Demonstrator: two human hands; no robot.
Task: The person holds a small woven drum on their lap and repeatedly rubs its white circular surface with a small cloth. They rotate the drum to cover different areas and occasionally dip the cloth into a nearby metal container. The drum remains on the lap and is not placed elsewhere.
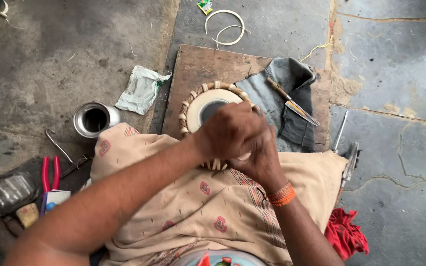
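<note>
We're steadying the small tabla drum (208, 106) on the wooden board (198, 66), against our cloth-covered lap. Both hands are closing over its near rim: left hand (230, 130) on top, right hand (257, 157) curled under, gripping the lacing, best kept snug. Knife (292, 102) lying just right; open floor (395, 74) beyond.

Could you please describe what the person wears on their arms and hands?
Both forearms are bare, with no sleeves reaching into view. The right wrist carries a band of orange thread wound round several times. The left hand and right hand wear no gloves, and no rings or watch show.
</note>
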